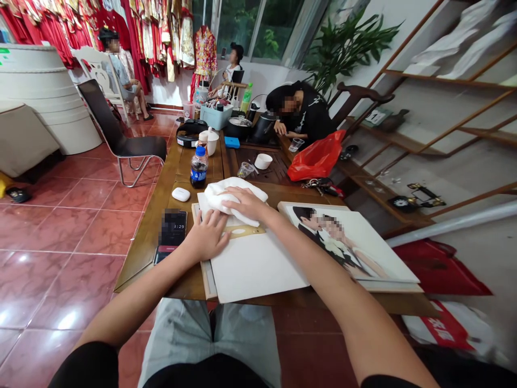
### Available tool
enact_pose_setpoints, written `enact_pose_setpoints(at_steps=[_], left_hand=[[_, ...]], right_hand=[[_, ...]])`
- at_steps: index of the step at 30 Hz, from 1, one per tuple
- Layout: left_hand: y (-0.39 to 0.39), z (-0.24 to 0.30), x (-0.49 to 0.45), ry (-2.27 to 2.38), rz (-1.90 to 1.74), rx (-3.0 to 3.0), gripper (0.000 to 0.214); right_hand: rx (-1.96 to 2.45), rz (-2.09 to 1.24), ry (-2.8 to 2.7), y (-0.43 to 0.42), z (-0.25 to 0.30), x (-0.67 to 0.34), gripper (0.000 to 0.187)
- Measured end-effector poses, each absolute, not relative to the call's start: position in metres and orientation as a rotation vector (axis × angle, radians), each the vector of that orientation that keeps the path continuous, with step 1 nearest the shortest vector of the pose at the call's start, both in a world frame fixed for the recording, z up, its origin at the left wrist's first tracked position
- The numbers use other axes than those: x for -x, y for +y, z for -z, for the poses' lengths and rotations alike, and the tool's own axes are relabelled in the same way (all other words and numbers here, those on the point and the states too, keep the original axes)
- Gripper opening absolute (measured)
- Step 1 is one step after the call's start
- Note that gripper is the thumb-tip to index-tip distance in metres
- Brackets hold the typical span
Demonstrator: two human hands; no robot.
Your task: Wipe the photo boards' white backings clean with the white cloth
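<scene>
My right hand (246, 205) presses down on a crumpled white cloth (226, 200), its fingers spread over the top. My left hand (207, 235) lies flat on a white board (254, 265), close below the cloth, holding nothing. A pale French curve (244, 231) lies just past its fingertips. To the right of my right forearm, a mounted wedding-style portrait print (347, 242) rests on the wooden table (155, 242). A black phone (173, 230) lies left of my left hand, and a white earbud case (181, 194) sits beyond it.
A cola bottle (199, 168), a white bowl (263, 160), kettles and a red plastic bag (316, 156) crowd the table's far end. A person (301, 110) leans over it there. Wooden shelves stand to the right, and a black chair (121, 129) stands on the red tile floor to the left.
</scene>
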State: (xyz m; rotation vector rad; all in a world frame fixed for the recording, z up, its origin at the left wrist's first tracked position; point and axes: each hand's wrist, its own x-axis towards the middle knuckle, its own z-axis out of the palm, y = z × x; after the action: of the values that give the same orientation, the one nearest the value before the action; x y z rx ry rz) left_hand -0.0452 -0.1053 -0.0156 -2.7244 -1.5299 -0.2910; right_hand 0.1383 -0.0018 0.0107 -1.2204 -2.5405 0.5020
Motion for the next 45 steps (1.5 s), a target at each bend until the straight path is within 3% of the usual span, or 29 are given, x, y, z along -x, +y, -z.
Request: enact_pose_setpoints(at_steps=[9,26,45], left_hand=[[-0.105,0.015,0.046,-1.537,0.275,2.722,0.055],[-0.106,0.017,0.045,-1.527,0.257,2.691,0.055],[-0.107,0.013,0.044,-1.508,0.287,2.689,0.054]], right_hand=[[1.385,-0.326,-2.504,-0.014,-0.007,-0.168,0.056],[1.330,-0.186,-2.674,-0.079,-0.021,-0.182,0.053],[1.274,-0.021,-2.620,-0.172,0.001,-0.211,0.045]])
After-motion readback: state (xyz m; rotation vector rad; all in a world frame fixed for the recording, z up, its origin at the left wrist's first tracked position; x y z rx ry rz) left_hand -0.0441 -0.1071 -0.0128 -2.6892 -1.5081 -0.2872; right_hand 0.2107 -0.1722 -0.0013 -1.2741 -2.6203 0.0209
